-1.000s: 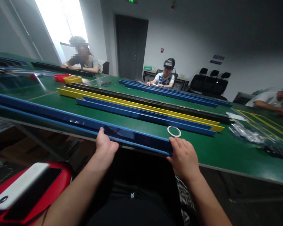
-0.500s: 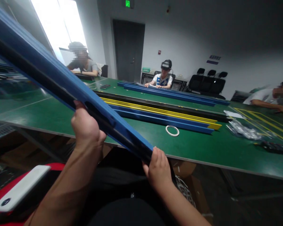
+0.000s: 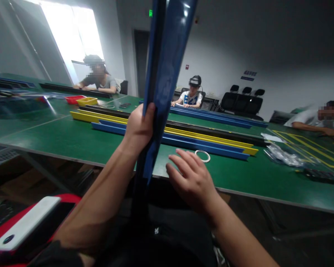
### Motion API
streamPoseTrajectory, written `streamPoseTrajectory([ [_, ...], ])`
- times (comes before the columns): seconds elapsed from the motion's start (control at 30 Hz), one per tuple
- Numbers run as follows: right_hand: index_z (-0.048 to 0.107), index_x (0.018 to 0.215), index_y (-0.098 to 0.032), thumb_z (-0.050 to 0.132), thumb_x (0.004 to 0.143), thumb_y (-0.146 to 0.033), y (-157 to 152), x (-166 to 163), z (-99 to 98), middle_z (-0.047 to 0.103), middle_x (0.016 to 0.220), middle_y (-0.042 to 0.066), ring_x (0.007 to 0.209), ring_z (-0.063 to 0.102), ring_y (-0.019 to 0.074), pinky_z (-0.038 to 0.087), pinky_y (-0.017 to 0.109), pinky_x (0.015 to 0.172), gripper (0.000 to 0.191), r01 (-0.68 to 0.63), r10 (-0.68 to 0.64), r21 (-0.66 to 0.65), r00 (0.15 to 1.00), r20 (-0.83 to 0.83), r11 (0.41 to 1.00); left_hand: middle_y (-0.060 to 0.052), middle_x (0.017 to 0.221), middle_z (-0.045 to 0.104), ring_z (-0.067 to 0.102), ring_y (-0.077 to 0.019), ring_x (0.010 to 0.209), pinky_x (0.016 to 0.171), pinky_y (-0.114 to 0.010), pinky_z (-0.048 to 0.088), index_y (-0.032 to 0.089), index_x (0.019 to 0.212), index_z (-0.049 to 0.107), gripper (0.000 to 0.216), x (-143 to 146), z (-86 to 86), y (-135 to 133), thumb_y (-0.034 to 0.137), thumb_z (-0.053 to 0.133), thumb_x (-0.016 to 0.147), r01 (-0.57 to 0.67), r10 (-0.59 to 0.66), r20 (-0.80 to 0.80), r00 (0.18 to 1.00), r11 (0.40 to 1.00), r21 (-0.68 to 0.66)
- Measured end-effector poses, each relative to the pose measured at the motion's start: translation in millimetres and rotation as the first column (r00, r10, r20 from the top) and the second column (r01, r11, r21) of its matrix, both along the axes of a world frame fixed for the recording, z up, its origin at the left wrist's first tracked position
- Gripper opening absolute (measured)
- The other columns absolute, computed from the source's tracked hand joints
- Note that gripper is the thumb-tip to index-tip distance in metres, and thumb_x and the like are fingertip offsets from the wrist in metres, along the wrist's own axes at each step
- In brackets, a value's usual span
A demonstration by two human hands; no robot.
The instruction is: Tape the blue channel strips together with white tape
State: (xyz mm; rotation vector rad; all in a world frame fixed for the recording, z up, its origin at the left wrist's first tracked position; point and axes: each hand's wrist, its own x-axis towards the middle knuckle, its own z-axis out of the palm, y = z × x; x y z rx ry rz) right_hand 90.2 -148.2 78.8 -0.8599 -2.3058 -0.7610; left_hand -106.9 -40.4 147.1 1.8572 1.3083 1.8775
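Observation:
A long blue rail stands almost upright in front of me, its lower end down near my lap. My left hand is closed around its middle. My right hand hovers open just right of the rail's lower part, fingers spread, holding nothing. A white tape ring lies on the green table just beyond my right hand.
Blue, yellow and black rails lie lengthwise across the table. Red and yellow bins sit far left. Plastic bags lie at the right. Three other people sit at the table's far and right sides. A red case with a white device rests at lower left.
The blue rail went from lying along the table's near edge to tilted, then nearly upright. My right hand has let go of it; my left hand still grips it.

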Motion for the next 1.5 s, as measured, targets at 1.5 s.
streamPoseTrajectory([
  [1.5, 0.054, 0.135, -0.022, 0.080, 0.070, -0.054, 49, 102, -85.8, 0.064, 0.107, 0.012, 0.101, 0.056, 0.0277, 0.038, 0.038, 0.086, 0.077, 0.506, -0.476, -0.388, 0.861, 0.178, 0.771, -0.009, 0.087, 0.072, 0.068, -0.0205, 0.080, 0.066, -0.027, 0.043, 0.021, 0.084, 0.072, 0.044, 62, -139.9, 54, 0.057, 0.048, 0.092, 0.236, -0.420, -0.890, 0.180, 0.896, -0.375],
])
